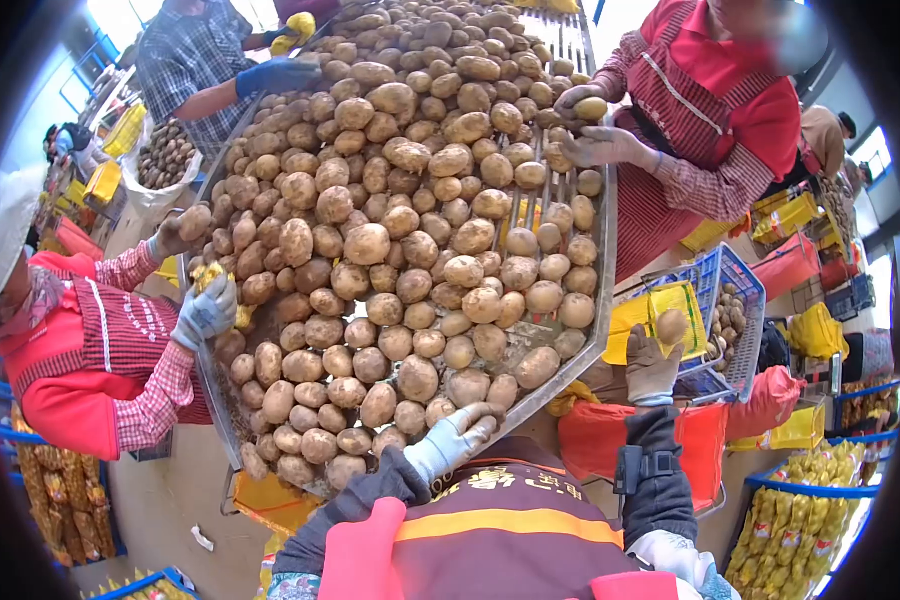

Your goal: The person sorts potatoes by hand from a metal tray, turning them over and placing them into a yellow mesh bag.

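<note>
My left hand (452, 443), in a pale glove with greyish fingertips, is at the near edge of a metal sorting table (575, 375). Its fingers curl down beside the nearest potatoes (379, 405); whatever lies under them is hidden. Off the table to the right, my right hand (654, 372) reaches out in a soiled glove, fingers apart. One potato (671, 326) is just beyond those fingertips, in front of a yellow bag (625, 318) and beside a blue crate (742, 300). Unwashed potatoes heap over most of the table.
Co-workers' gloved hands touch potatoes at the left (206, 310) and right (610, 147) edges; a blue-gloved hand (278, 75) is at the far left. Below my right hand hangs a red bag (703, 450). Filled yellow net sacks (795, 510) stand at lower right.
</note>
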Demonstrator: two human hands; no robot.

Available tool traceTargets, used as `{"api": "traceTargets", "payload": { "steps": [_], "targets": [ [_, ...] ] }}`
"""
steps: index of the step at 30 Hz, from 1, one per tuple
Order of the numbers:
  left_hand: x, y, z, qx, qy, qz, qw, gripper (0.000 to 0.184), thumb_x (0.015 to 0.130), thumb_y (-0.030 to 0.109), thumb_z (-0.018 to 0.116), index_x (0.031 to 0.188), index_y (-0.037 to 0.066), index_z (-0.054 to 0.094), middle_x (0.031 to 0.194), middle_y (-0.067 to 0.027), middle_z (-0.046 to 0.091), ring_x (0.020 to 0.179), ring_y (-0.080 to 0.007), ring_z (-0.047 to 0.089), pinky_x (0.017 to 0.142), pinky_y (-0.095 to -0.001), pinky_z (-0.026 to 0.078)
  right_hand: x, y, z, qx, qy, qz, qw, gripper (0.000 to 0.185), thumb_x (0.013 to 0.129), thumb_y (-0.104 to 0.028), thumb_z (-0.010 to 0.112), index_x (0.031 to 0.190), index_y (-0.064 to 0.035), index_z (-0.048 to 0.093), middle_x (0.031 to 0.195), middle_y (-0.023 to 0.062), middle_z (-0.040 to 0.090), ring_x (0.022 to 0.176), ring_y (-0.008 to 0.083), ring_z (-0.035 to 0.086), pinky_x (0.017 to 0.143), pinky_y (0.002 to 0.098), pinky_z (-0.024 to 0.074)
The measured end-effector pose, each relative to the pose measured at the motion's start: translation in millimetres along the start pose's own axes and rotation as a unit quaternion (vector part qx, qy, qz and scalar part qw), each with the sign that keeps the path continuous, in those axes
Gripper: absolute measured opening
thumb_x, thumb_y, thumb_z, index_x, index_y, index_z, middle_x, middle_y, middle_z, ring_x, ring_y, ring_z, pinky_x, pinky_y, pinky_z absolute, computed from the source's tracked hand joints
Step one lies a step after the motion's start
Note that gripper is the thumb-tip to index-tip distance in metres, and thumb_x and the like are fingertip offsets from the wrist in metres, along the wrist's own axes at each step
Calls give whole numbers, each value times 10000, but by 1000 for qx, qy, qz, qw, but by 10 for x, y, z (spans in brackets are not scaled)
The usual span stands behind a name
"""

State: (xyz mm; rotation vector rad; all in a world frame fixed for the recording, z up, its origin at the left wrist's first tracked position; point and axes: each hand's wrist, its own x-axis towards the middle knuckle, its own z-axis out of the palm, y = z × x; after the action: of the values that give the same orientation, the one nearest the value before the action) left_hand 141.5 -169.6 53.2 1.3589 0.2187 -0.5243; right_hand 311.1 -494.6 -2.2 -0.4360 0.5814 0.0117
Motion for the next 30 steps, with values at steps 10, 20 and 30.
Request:
{"api": "traceTargets", "payload": {
  "steps": [10,20,30],
  "targets": [
    [-509,-62,-297,91,29,-6,995,359,934,256,511,1243,73,502,1155,-65,568,1104,-159,501,935,-289,401,-823,2013,1017,-700,-524,-392,285,625,614,-207,731,1192,-87,522,1207,162,504,1176,358,437,978,462,359],
    [-1181,-805,-772,-11,238,-3,971,332,938,253,505,1198,47,520,1071,-69,584,979,-137,521,865,-267,422,-943,2752,1018,-772,-544,-329,-19,427,778,-226,546,1182,-87,538,1347,166,417,1327,361,273,1070,598,128],
    [-922,-843,-882,-80,254,77,961,309,944,247,500,1190,62,530,964,-30,582,880,-116,514,802,-257,437,-1010,2485,1071,-760,-575,-302,36,572,605,-298,752,1091,-76,546,1142,138,536,1226,320,390,1055,584,169]
  ]
}}
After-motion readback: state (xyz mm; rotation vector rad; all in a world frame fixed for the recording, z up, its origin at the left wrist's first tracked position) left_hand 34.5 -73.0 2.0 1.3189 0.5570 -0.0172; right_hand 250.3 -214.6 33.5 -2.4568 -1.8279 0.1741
